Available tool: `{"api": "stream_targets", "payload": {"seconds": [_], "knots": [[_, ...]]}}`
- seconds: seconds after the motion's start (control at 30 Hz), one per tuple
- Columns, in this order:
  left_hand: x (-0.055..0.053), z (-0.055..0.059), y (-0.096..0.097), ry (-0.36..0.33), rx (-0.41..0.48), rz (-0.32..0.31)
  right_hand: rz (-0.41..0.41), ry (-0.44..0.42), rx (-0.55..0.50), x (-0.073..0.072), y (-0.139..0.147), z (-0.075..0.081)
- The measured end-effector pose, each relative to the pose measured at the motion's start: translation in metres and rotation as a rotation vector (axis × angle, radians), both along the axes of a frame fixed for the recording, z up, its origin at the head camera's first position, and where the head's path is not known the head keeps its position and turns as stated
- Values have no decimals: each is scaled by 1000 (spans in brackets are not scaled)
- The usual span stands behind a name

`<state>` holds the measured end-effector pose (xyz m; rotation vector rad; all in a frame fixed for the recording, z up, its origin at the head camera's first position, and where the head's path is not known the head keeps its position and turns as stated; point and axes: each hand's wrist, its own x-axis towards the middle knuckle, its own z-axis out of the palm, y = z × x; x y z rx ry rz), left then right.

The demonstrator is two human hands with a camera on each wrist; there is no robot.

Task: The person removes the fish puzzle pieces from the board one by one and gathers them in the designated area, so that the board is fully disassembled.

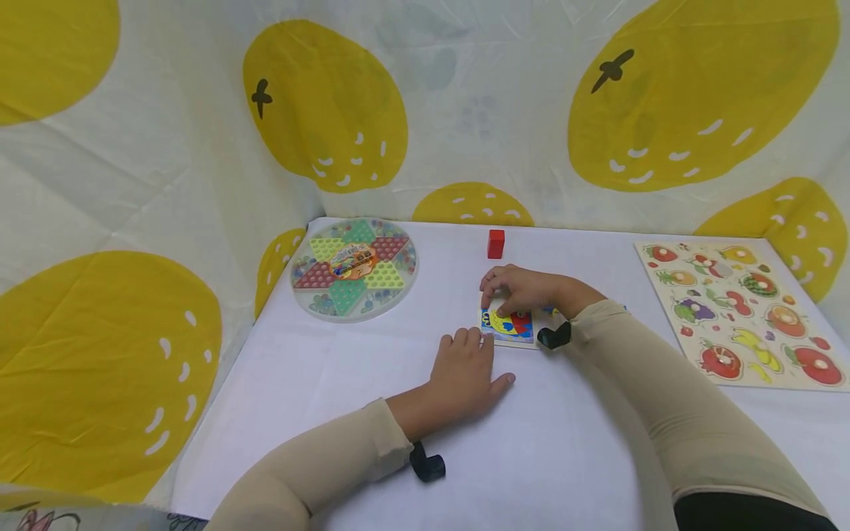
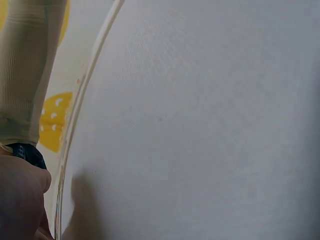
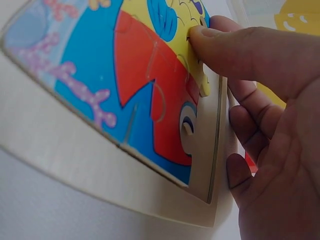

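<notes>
A small wooden jigsaw puzzle (image 1: 508, 328) with a yellow and red fish on a blue sea lies on the table's middle. My right hand (image 1: 521, 286) bends over its far side. In the right wrist view the thumb (image 3: 220, 47) presses on the yellow fish pieces (image 3: 185, 42), while the other fingers curl along the outside of the tray's rim (image 3: 212, 200). A bare strip of tray shows beside the fish's eye. Palm down, my left hand (image 1: 462, 376) rests on the table, fingertips right at the puzzle's near left corner.
Behind the puzzle stands a red block (image 1: 496, 244). A round Chinese checkers board (image 1: 355, 269) lies at back left, and a wooden fruit puzzle board (image 1: 747, 317) at right. Blue and yellow bits (image 1: 550, 313) show near the right wrist. Patterned cloth (image 1: 465, 110) hangs behind the table.
</notes>
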<state>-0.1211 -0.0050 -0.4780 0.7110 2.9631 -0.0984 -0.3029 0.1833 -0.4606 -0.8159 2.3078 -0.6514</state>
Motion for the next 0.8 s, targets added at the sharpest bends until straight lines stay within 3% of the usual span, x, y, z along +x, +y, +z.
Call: {"api": "stream_targets", "payload": {"seconds": [0.8], "knots": [[-2,7,-5,-21,6,-3,-2,-31,13,-1,0,2]]}}
